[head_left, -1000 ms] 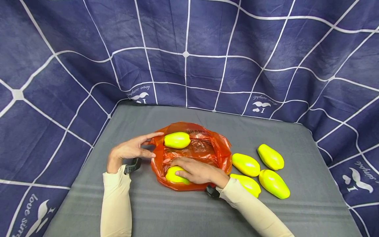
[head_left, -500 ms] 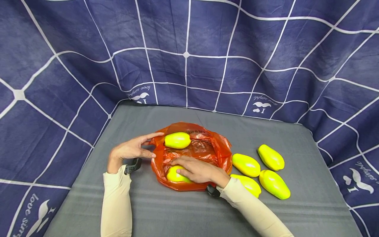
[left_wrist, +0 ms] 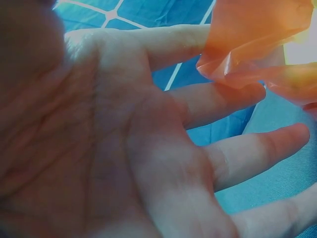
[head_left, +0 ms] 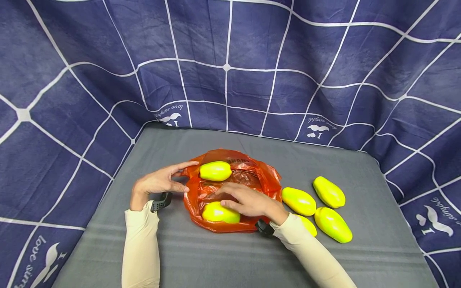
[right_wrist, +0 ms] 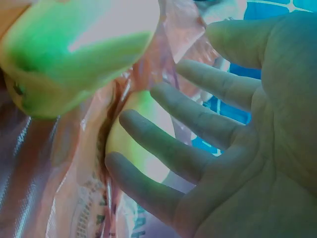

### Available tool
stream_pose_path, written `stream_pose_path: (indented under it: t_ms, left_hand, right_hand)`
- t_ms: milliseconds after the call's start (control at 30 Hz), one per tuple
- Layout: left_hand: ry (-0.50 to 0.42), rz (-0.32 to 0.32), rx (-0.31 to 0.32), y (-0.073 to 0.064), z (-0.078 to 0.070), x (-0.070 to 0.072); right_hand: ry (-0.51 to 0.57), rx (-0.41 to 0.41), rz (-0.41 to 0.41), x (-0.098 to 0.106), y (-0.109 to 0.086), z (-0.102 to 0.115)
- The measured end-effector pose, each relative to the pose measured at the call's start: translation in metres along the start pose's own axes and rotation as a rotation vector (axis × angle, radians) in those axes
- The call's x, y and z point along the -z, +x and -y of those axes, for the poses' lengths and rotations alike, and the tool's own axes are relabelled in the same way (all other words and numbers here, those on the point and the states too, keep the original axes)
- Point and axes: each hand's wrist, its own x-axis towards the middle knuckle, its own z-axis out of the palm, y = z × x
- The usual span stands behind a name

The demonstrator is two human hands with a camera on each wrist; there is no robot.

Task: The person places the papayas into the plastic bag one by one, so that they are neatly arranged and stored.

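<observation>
Your worktop [head_left: 216,260] is grey. A red plastic bag [head_left: 271,182] sits on it, in front of you. Four yellow fruits [head_left: 299,201] lie on it too, to the bag's right, and one is partly hidden.

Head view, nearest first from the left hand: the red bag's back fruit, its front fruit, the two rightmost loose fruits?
1. Back fruit, inside the red bag, far left.
2. Front fruit, inside, near side.
3. Rightmost rear fruit, rightmost front fruit: right of the bag, too close to call.

Bright head view, dim wrist views
</observation>
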Motion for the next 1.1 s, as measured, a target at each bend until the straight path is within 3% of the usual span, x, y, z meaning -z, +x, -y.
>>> stream_pose_path:
  t_ms: [367, 700, 1100]
  left_hand:
    - [0.047, -0.004, 0.025, 0.000, -0.003, 0.001]
    - [0.023, 0.004, 0.018, 0.000, -0.003, 0.000]
    - [0.004, 0.008, 0.037, 0.001, -0.003, -0.001]
  right_hand:
    - [-0.072, -0.041, -0.086, 0.019, -0.013, 0.000]
    - [-0.044, -0.106, -0.172, 0.037, -0.032, -0.003]
    - [-0.009, -0.106, -0.270, 0.052, -0.051, -0.001]
